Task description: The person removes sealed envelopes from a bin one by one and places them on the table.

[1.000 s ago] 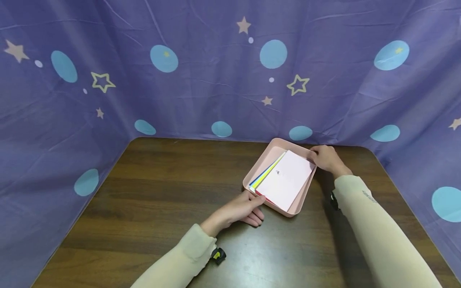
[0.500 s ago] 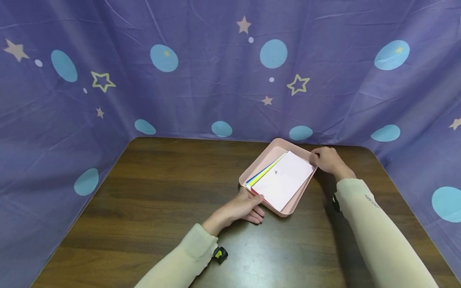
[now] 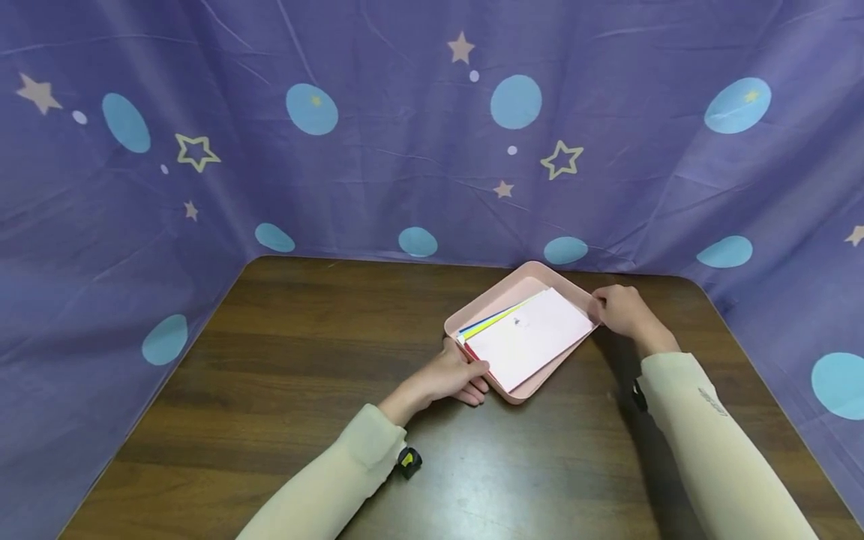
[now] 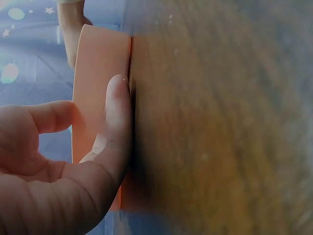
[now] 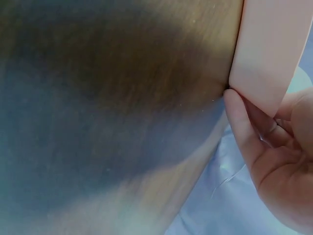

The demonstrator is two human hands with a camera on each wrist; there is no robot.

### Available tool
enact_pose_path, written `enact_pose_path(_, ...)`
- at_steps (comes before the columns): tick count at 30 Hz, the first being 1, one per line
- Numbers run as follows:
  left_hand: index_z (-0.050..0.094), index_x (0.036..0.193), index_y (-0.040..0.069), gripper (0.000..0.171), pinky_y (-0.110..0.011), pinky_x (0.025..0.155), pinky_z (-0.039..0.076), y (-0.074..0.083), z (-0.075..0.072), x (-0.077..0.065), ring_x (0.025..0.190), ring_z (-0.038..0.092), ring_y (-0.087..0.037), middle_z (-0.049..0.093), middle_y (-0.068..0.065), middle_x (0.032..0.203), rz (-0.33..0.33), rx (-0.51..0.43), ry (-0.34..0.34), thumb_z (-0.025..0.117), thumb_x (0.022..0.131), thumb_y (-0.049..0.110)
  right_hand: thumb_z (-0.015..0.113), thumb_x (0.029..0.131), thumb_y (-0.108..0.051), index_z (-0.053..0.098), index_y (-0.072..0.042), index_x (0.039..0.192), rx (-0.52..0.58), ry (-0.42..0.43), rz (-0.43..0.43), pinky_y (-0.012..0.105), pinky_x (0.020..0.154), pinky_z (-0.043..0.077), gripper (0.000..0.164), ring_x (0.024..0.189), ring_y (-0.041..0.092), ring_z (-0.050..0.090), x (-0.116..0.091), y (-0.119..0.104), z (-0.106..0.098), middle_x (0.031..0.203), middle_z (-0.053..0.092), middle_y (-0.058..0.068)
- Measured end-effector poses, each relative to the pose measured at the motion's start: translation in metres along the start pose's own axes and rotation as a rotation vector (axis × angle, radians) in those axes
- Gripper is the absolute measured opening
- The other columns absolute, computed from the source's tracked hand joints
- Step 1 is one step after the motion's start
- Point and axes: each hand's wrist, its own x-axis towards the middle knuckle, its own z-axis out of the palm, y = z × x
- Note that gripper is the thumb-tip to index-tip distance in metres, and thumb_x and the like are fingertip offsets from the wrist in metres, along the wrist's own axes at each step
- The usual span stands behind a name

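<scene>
A shallow pink tray (image 3: pixel 521 290) sits at an angle on the table, toward the back right. In it lies a stack of paper sheets or cards, a white sheet (image 3: pixel 536 337) with a small dark mark on top and blue, yellow and red edges showing beneath. My left hand (image 3: pixel 448 375) pinches the tray's near left side, thumb over the rim. In the left wrist view the fingers lie along the outer pink wall (image 4: pixel 95 58), low by the table. At the opposite corner my right hand (image 3: pixel 628 311) grips the tray; the right wrist view shows a fingertip at its bottom edge.
The brown wooden table (image 3: pixel 324 360) extends left and in front of the tray. A purple curtain (image 3: pixel 378 150) with stars and blue ovals hangs right behind the table's back edge, close to the tray's far corner, and also along both sides.
The tray has turned clockwise, its left corner moving away and its right corner coming nearer. Both hands have moved with it, the right one outward and toward me.
</scene>
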Motion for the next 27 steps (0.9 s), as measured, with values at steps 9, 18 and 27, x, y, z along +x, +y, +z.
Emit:
enact_pose_path(9,0.056,0.095,-0.008,0.016,-0.037,0.061,0.056,0.003,-0.010,0.010,0.063,0.066,-0.027,0.065,-0.028,0.081,0.007,0.024,-0.023,0.051,0.092,0.006,0.049,0.090,-0.006,0.068,-0.005,0.087,0.031,-0.054,0.043,0.047,0.071,0.046,0.019,0.067,0.024,0.060,-0.017,-0.005,-0.008,0.058,0.061,-0.005)
enact_pose_path(18,0.050,0.098,-0.008,0.016,-0.037,0.059,0.056,0.008,-0.026,0.013,0.062,0.065,-0.030,0.064,-0.025,0.076,0.032,0.100,0.011,0.050,0.093,0.007,0.048,0.091,-0.006,0.066,-0.005,0.086,0.102,-0.122,0.103,0.042,0.064,0.050,0.019,0.059,0.010,0.063,-0.033,-0.009,-0.008,0.073,0.067,0.003)
enact_pose_path(27,0.040,0.102,-0.005,0.017,-0.037,0.058,0.056,0.008,-0.040,0.017,0.062,0.064,-0.028,0.063,-0.024,0.078,0.072,0.143,0.069,0.047,0.096,0.009,0.050,0.088,-0.006,0.066,-0.005,0.082,0.161,-0.143,0.161,0.034,0.057,0.050,0.017,0.060,0.013,0.064,-0.046,-0.025,-0.010,0.074,0.068,0.006)
